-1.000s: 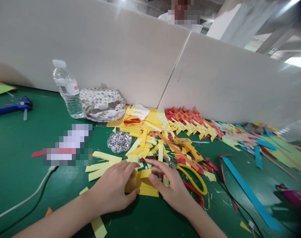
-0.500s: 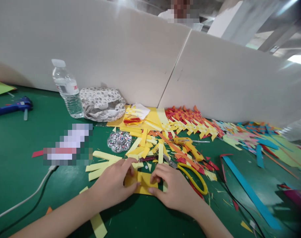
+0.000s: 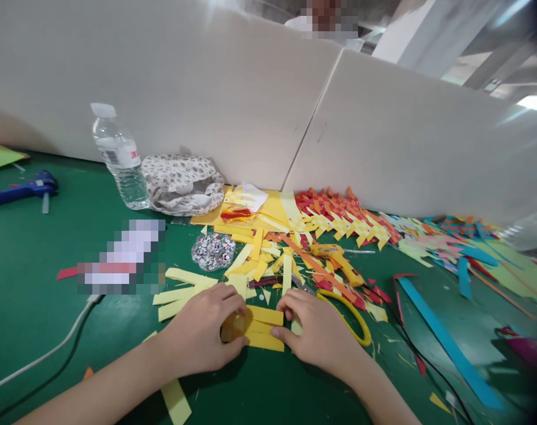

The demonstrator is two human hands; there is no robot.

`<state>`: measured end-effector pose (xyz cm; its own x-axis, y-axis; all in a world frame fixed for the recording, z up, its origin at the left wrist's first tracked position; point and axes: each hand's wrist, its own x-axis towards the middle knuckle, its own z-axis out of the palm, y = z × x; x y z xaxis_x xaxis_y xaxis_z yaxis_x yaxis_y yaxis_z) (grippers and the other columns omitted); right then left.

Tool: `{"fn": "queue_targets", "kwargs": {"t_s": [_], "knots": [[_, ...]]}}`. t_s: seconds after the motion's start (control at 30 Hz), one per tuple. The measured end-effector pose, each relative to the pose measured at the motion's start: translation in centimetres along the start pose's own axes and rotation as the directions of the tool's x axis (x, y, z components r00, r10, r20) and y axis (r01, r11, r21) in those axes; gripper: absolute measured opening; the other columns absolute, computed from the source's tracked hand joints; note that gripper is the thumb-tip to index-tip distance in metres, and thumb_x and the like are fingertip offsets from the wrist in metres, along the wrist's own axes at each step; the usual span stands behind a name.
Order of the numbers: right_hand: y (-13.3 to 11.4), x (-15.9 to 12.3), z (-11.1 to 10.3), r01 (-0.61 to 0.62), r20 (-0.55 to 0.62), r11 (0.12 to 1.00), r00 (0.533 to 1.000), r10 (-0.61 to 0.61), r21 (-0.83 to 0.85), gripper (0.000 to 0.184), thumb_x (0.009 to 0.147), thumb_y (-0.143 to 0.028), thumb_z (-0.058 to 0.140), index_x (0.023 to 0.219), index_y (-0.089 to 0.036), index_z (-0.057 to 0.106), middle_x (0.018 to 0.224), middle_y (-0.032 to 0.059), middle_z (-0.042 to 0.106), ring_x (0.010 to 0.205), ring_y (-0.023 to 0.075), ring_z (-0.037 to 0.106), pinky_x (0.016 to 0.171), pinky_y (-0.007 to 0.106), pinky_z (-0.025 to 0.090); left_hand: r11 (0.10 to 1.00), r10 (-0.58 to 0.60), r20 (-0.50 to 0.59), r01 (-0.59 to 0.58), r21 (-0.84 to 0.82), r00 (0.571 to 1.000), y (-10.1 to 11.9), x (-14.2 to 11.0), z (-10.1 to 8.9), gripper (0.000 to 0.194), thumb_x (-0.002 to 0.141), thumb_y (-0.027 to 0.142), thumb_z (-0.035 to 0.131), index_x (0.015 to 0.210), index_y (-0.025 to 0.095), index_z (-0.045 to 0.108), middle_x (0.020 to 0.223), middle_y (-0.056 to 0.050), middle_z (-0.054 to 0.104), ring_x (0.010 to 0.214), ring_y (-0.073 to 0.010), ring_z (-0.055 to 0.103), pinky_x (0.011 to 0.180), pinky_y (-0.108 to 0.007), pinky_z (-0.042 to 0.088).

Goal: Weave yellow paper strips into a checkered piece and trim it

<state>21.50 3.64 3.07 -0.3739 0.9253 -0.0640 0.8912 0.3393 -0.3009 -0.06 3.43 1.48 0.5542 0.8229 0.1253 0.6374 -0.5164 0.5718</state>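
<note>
My left hand (image 3: 204, 333) and my right hand (image 3: 319, 330) both rest on the green table (image 3: 38, 283), fingers curled and pinched on a small folded piece of yellow paper strips (image 3: 259, 327) held between them. The left hand grips its left end, the right hand its right end. Pale yellow strips (image 3: 180, 289) lie just behind the left hand. Yellow-handled scissors (image 3: 350, 319) lie right behind the right hand, partly hidden by it.
A water bottle (image 3: 118, 159), a patterned cloth pouch (image 3: 182, 183) and a bag of googly eyes (image 3: 213, 251) stand behind. Woven orange-yellow paper pieces (image 3: 343, 218), a blue strip (image 3: 445, 342), a blue glue gun (image 3: 20, 189), a white cable (image 3: 47, 354) and a white partition (image 3: 233, 100) surround them.
My right hand's fingers have gone from stretched out to curled down on the yellow piece. Both hands have pressed it flatter on the table, and it has shifted slightly.
</note>
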Motion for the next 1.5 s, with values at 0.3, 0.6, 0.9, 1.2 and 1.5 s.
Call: {"fn": "queue_targets", "kwargs": {"t_s": [0.3,0.6,0.9,1.2,1.5], "knots": [[0.3,-0.2,-0.4,-0.005,-0.051,0.992,0.999,0.011,0.126,0.027,0.069,-0.027,0.065,0.090,-0.023,0.049,0.073,-0.0039,0.054,0.058,0.0114,0.047,0.053,0.023,0.032,0.999,0.013,-0.004,-0.013,0.035,1.000,-0.3,0.0,0.3,0.025,0.069,0.037,0.063,0.086,0.021,0.056,0.084,-0.004,0.057,0.079,-0.0220,0.054,0.066,-0.032,0.044],[0.1,-0.1,-0.7,0.116,-0.103,0.977,0.990,-0.099,0.177,0.011,0.078,-0.030,0.058,0.075,-0.020,0.055,0.072,-0.0009,0.052,0.063,0.0122,0.048,0.057,0.024,0.034,1.000,0.012,-0.001,-0.012,0.016,1.000,-0.2,-0.1,0.2,0.023,0.072,0.037,0.060,0.087,0.021,0.056,0.085,-0.005,0.058,0.080,-0.0220,0.053,0.067,-0.032,0.043],[-0.4,-0.2,0.0,0.114,0.110,0.985,0.986,-0.129,0.132,0.023,0.064,-0.035,0.073,0.069,-0.020,0.056,0.069,-0.0032,0.054,0.066,0.0121,0.049,0.056,0.022,0.030,1.000,0.004,0.002,-0.004,0.006,1.000,-0.4,-0.1,0.3,0.015,0.073,0.027,0.059,0.086,0.021,0.055,0.086,-0.004,0.057,0.081,-0.0212,0.052,0.068,-0.032,0.041],[0.4,0.2,-0.3,0.098,0.034,0.988,0.994,-0.103,0.123,0.012,0.073,-0.028,0.068,0.072,-0.021,0.058,0.074,-0.0023,0.057,0.073,0.0141,0.052,0.064,0.025,0.036,1.000,-0.005,0.017,0.006,-0.015,1.000,-0.6,-0.3,0.4,0.014,0.074,0.025,0.059,0.087,0.021,0.055,0.088,-0.003,0.058,0.082,-0.0212,0.052,0.069,-0.032,0.041],[0.6,-0.2,-0.1,0.365,0.052,0.928,0.931,-0.362,-0.072,0.011,0.088,-0.020,0.048,0.082,-0.018,0.057,0.081,0.0024,0.060,0.078,0.0155,0.054,0.067,0.026,0.041,1.000,0.002,0.015,-0.002,-0.025,1.000,-0.7,-0.1,0.4,0.016,0.074,0.025,0.059,0.089,0.021,0.056,0.089,-0.004,0.058,0.084,-0.0214,0.052,0.071,-0.033,0.042]]}}
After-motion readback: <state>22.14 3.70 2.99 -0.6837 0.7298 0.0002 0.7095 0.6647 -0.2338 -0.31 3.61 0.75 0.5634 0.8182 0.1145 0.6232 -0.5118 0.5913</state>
